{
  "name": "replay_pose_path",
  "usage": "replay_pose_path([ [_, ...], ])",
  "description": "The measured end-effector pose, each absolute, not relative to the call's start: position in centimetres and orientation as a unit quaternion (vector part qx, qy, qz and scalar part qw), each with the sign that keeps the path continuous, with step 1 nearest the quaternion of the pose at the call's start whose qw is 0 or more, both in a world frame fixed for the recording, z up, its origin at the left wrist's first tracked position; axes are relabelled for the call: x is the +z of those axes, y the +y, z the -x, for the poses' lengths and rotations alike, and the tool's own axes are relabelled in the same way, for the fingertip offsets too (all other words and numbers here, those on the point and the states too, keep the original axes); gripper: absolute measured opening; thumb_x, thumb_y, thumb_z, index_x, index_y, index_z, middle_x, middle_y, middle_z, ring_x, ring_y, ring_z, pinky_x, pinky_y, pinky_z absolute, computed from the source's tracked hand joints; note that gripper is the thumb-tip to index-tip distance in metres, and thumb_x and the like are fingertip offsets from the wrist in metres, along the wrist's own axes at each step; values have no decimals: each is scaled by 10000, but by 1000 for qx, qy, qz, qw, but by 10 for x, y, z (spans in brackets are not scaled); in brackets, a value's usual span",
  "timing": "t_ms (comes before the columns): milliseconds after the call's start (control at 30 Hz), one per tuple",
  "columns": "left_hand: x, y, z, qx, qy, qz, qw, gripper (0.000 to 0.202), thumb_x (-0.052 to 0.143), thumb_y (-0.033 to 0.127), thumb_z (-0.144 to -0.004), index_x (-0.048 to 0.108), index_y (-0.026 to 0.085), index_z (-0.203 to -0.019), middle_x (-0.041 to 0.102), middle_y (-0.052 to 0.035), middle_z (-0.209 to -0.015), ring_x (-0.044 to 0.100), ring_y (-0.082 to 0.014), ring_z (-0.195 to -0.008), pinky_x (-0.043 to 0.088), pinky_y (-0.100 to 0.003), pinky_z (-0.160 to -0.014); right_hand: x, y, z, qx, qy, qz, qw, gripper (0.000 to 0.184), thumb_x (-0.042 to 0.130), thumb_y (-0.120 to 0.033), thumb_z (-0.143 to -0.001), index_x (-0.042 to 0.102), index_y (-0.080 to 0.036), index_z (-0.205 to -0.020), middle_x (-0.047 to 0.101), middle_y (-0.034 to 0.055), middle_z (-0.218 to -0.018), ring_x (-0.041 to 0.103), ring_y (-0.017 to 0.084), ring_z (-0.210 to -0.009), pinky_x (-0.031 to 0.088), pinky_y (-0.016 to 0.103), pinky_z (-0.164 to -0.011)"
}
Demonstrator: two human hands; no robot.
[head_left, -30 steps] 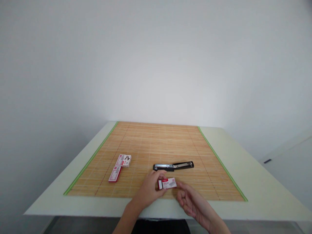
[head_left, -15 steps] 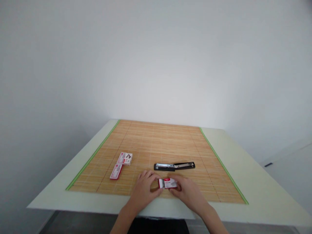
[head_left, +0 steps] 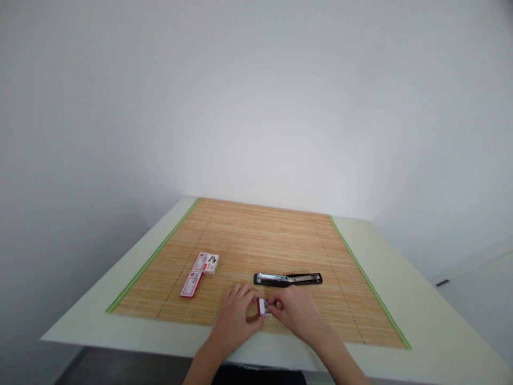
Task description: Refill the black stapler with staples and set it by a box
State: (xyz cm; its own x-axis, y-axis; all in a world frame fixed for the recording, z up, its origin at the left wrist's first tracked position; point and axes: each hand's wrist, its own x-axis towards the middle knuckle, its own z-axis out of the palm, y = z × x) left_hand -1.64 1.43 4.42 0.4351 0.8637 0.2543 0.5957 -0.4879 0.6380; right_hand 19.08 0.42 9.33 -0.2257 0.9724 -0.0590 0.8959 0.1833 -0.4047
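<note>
A small red-and-white staple box [head_left: 262, 306] lies near the mat's front edge, its grey inside partly showing. My left hand [head_left: 235, 315] holds its left end between thumb and fingers. Over the box's right part, my right hand [head_left: 294, 310] is closed, thumb and fingertips pinched at the grey staples; it hides much of the box. Just beyond the hands lies a black stapler [head_left: 287, 279], unfolded flat, with its metal magazine facing up.
Left of the hands lie two flat pink-and-white boxes, the nearer box [head_left: 191, 284] and the farther box [head_left: 200, 261]. A small white box with a stapler picture [head_left: 211, 264] touches them. The bamboo mat [head_left: 256, 230] with green edges covers much of the white table [head_left: 84, 315].
My right hand has shifted left from the box's right end, with its fingertips now pinched over the box's grey part. My left hand keeps its hold. The view has shifted slightly.
</note>
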Motion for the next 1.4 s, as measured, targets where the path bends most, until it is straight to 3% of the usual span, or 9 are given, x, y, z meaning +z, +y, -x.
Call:
replay_pose_path([
  [100, 45, 14, 17, 287, 448, -811, 243, 274, 745, 193, -759, 665, 278, -1007, 672, -7, -1061, 569, -250, -1049, 410, -389, -931, 94, 14, -174, 138, -783, 605, 46, 111, 715, -257, -847, 821, -288, -860, 794, 72, -837, 719, 255, -808, 420, 299, -690],
  [200, 46, 14, 16, 289, 453, -806, 249, 265, 750, 196, -752, 664, 278, -988, 671, -1, -1055, 566, -248, -1048, 409, -379, -917, 95, 16, -172, 109, -788, 604, 39, 144, 665, -239, -866, 802, -260, -825, 786, 78, -830, 717, 245, -808, 411, 289, -689],
  [433, 45, 16, 16, 282, 462, -803, 248, 300, 744, 189, -735, 664, 287, -1008, 672, -2, -1055, 564, -256, -1051, 407, -372, -905, 87, 1, -215, 183, -720, 644, 184, 91, 638, -199, -842, 716, -226, -803, 629, -35, -641, 562, 130, -601, 289, 246, -567],
  [667, 43, 17, 15, 272, 462, -808, 244, 279, 735, 207, -752, 666, 292, -1009, 673, -9, -1048, 570, -264, -1047, 410, -380, -914, 50, -14, -246, 249, -681, 635, 266, 173, 597, -313, -922, 685, -198, -827, 527, -54, -601, 486, 123, -561, 325, 241, -555],
  [833, 43, 17, 16, 267, 458, -813, 242, 275, 720, 221, -773, 672, 286, -1036, 678, -15, -1025, 576, -263, -1021, 413, -389, -914, 58, -16, -237, 220, -699, 635, 243, 227, 669, -366, -900, 735, -252, -1084, 606, -47, -647, 577, 150, -613, 341, 256, -599],
  [1000, 44, 16, 15, 259, 455, -819, 236, 260, 696, 230, -799, 682, 286, -1053, 687, -20, -1026, 581, -264, -1023, 421, -398, -923, 65, -14, -234, 214, -714, 632, 212, 188, 665, -370, -906, 781, -284, -1026, 661, -23, -696, 612, 163, -652, 344, 269, -616],
  [1133, 45, 17, 16, 258, 459, -820, 226, 278, 706, 240, -790, 692, 290, -1063, 692, -24, -1029, 586, -271, -1026, 428, -402, -924, 63, -19, -245, 214, -705, 639, 222, 302, 671, -414, -907, 755, -283, -1166, 651, -28, -690, 614, 171, -646, 364, 272, -617],
  [1300, 47, 16, 15, 255, 464, -815, 234, 372, 737, 287, -785, 687, 318, -1152, 695, -20, -1047, 592, -272, -1039, 430, -407, -933, 54, -31, -262, 235, -663, 664, 251, 438, 533, -504, -988, 683, -239, -1302, 712, 7, -760, 664, 208, -702, 449, 302, -675],
  [1400, 46, 13, 2, 249, 465, -817, 234, 421, 753, 315, -782, 678, 327, -1196, 694, -19, -1030, 590, -278, -1037, 426, -421, -938, 48, -35, -256, 247, -651, 663, 272, 462, 459, -510, -1020, 690, -212, -1287, 770, 75, -973, 712, 242, -876, 500, 334, -801],
])
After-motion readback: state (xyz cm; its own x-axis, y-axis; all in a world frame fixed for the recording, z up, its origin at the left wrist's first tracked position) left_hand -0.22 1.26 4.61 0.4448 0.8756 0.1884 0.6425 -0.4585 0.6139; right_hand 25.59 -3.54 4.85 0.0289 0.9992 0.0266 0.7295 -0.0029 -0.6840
